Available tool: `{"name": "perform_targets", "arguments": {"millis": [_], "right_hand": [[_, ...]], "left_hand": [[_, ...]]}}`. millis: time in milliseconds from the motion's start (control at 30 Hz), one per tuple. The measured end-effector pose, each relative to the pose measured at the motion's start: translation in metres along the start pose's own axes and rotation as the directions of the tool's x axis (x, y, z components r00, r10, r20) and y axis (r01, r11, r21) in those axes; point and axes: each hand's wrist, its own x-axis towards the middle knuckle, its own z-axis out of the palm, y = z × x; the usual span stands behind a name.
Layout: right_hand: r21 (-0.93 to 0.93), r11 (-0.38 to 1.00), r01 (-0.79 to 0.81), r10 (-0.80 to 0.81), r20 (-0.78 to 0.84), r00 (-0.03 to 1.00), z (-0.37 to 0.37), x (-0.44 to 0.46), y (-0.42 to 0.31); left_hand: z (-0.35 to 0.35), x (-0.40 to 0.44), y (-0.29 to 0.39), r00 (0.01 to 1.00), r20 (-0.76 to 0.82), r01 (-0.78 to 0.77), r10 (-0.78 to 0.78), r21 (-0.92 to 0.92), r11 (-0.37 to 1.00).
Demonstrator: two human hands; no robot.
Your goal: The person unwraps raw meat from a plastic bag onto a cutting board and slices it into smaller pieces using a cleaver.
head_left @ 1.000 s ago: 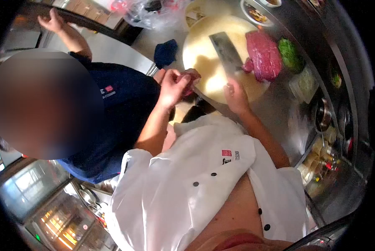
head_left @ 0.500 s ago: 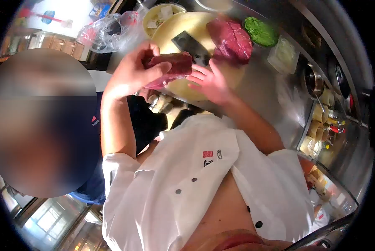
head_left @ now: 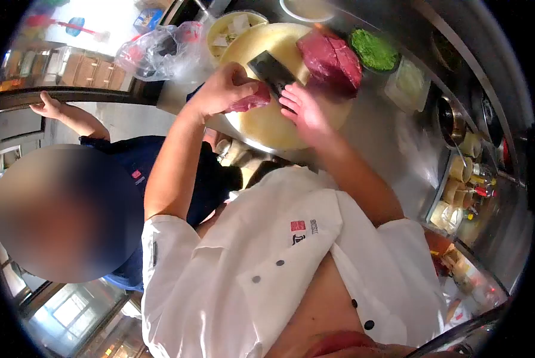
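Observation:
My left hand point(head_left: 222, 92) is closed around a piece of raw red meat point(head_left: 252, 99), held above the left side of a round yellowish chopping board point(head_left: 252, 128). To its right is my right hand point(head_left: 306, 113), fingers stretched out and holding nothing. A dark-bladed cleaver point(head_left: 269, 69) lies flat on the board, its lower end just by my right fingertips; I cannot tell whether they touch it. A bigger slab of raw red meat point(head_left: 330, 59) rests on the board's far right part.
Beyond the board stand a tub with white pieces point(head_left: 239, 27), a bowl of chopped greens point(head_left: 375, 50) and a clear container point(head_left: 407, 85). A plastic bag point(head_left: 166, 52) lies at the back left. Close on my left, a person in dark clothing point(head_left: 181, 158) stretches out an arm.
The meat in my left hand has turned and is more covered by my fingers. My right hand has shifted slightly right. The person at left has moved lower in view, an arm now showing.

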Motion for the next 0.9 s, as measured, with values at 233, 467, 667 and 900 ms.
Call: {"name": "perform_targets", "arguments": {"millis": [233, 467, 667, 900], "right_hand": [[-0.683, 0.635, 0.36, -0.352, 0.159, 0.922, 0.024, -0.012, -0.042], [-0.864, 0.447, 0.233, -0.301, 0.101, 0.948, -0.052, 0.036, 0.018], [-0.922, 0.158, 0.354, -0.251, 0.309, 0.917, 0.013, 0.038, 0.01], [-0.898, 0.336, 0.282, 0.025, 0.308, 0.951, 0.02, 0.04, -0.023]], "left_hand": [[0.079, -0.012, -0.137, 0.94, -0.295, 0.108, -0.174, -0.228, 0.968], [0.102, -0.064, -0.182, 0.855, -0.515, 0.13, -0.058, 0.106, 0.986], [0.091, -0.046, -0.151, 0.865, -0.476, -0.016, 0.156, 0.286, 0.958], [0.072, -0.028, -0.089, 0.991, -0.104, -0.112, 0.087, -0.275, 0.955]]}}
